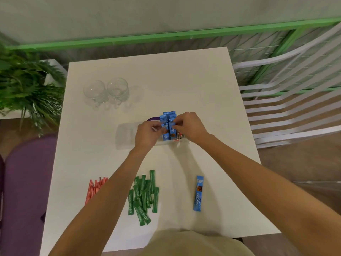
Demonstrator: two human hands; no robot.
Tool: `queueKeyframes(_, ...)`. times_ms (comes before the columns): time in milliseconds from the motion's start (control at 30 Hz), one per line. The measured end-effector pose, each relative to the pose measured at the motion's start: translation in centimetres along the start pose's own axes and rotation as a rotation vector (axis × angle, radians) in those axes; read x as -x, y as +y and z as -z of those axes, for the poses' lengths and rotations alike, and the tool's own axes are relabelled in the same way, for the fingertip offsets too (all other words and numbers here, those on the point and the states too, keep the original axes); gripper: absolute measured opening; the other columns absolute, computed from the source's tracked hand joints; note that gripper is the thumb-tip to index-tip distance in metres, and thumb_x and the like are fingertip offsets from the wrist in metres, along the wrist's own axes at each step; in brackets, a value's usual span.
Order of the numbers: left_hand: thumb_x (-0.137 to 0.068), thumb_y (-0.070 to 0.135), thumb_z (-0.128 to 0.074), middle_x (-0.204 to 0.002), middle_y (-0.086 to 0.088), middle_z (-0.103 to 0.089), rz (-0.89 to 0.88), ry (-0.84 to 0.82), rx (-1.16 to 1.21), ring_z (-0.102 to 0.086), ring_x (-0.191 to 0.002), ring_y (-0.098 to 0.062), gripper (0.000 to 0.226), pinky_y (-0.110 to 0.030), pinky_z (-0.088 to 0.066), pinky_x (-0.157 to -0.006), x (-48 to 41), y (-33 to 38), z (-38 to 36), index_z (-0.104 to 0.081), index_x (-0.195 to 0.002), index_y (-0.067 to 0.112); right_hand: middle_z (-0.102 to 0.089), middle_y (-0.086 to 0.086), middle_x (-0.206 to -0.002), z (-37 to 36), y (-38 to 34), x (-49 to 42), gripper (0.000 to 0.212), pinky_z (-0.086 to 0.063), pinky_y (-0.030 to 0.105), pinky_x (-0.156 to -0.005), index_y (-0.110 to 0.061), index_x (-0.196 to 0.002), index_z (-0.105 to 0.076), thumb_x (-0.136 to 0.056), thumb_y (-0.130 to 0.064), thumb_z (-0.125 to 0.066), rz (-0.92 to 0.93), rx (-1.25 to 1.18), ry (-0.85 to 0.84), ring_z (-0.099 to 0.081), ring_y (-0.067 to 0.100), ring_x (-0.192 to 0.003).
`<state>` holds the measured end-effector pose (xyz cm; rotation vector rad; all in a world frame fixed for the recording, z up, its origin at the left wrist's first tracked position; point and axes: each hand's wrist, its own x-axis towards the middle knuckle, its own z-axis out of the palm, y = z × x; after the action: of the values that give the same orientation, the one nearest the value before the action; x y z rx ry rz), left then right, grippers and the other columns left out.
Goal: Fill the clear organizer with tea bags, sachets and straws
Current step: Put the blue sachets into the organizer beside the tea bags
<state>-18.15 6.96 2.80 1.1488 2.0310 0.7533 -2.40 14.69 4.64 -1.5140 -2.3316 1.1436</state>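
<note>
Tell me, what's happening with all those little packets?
A person is tucking blue sachets upright into the clear organizer on the white table. The left hand and right hand both pinch the sachets there. One loose blue sachet, a heap of green sachets and some red straws lie nearer, not yet packed.

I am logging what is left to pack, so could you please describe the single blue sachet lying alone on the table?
The lone blue sachet is a long, narrow stick pack, glossy-looking, with white NESCAFE lettering along it and a brownish picture toward its far end. It lies flat on the white table, pointing roughly away from the person, right of the green sachets and apart from them. Only the table touches it.
</note>
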Motion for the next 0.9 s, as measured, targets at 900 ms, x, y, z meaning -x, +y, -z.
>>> queueKeyframes(900,-0.084,0.017,-0.069,-0.091,0.001,-0.076,0.214,-0.359,0.066,-0.070,-0.079,-0.008,0.019,-0.027,-0.056,-0.083,16.9,-4.4,-11.0,-0.075,-0.101,0.019,-0.071,0.010,-0.066,-4.7,10.7,17.2,0.025,-0.052,0.027,-0.055,0.000,-0.071,-0.071,-0.083,-0.021,-0.070,-0.535,-0.214,-0.250,-0.063,0.014,-0.048)
